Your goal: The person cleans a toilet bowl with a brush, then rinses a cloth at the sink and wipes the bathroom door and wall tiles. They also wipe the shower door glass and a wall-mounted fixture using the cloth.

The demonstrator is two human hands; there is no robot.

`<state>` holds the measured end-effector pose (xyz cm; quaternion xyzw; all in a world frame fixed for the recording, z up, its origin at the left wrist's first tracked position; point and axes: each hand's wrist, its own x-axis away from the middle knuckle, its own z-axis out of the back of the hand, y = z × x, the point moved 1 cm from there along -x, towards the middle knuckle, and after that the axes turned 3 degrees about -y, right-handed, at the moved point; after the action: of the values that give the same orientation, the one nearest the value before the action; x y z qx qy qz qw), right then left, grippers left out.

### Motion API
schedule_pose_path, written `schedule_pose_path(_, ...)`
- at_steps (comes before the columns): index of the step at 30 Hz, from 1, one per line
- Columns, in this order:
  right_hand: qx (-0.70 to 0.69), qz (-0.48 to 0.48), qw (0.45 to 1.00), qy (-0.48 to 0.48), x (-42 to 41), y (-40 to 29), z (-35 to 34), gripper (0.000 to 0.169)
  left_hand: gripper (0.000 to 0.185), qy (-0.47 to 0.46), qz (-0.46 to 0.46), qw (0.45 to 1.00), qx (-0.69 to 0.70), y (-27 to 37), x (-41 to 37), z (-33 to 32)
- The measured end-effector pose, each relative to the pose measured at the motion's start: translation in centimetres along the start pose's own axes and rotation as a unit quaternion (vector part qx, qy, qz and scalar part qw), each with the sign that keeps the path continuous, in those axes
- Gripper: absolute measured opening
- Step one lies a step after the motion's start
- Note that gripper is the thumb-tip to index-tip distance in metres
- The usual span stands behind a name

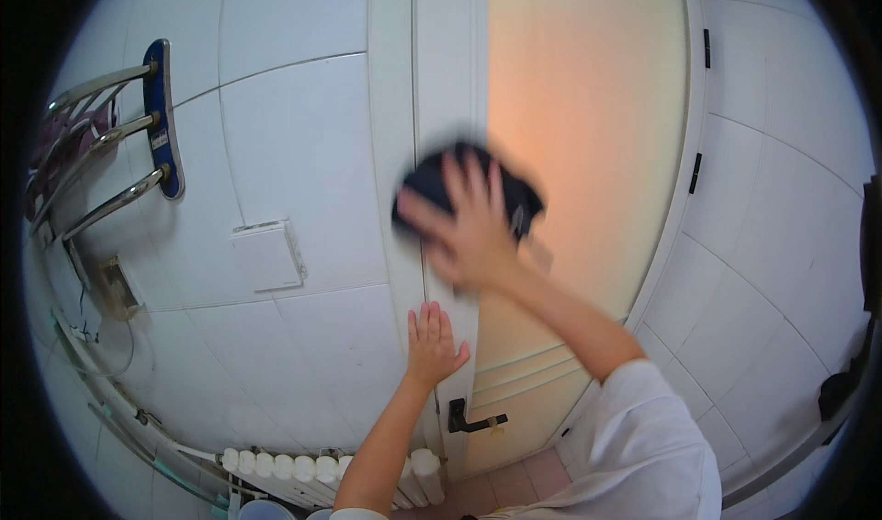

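My right hand (468, 227) is spread over a dark cloth (431, 179), pressing it against the white frame of a door with a frosted glass panel (586, 175). Motion blurs both the hand and the cloth, and whether the fingers grip its edge is hard to see. Lower down, my left hand (433, 344) lies flat on the white door edge (448, 389), fingers pointing up and holding nothing. Below it is a black door handle (475, 423).
A metal towel rack (117, 134) with cloth on it juts from the tiled wall at left. Beneath it are a square switch plate (269, 255) and a wall box (118, 287). A white radiator (310, 475) stands at the bottom, near a bucket (265, 511). Black hinges (696, 173) line the door's right side.
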<state>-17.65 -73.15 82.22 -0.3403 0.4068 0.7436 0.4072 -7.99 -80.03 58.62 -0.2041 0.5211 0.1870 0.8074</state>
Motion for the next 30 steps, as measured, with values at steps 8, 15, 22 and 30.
schedule_pose_path(8, -0.05, 0.013, 0.999, -0.001, 3.7, 0.1, -0.2, 0.076, 0.08, -0.009, -0.035, 0.999, -0.035, 0.3, 0.9, -0.8)
schedule_pose_path(15, 0.069, -0.011, 0.98, 0.189, -5.1, 10.7, 7.2, 0.067, 0.076, 0.013, 0.002, 0.999, -0.034, 2.4, 0.4, -1.3)
schedule_pose_path(22, 0.18, -0.168, 0.932, 0.265, 7.9, 30.3, 15.6, 0.061, 0.077, 0.049, 0.016, 0.997, -0.05, 2.4, 0.4, -0.8)
schedule_pose_path(30, 0.184, -0.266, 0.893, 0.312, 10.5, 31.1, 13.3, 0.063, 0.076, 0.061, 0.021, 0.997, -0.042, 3.5, -0.3, -2.0)
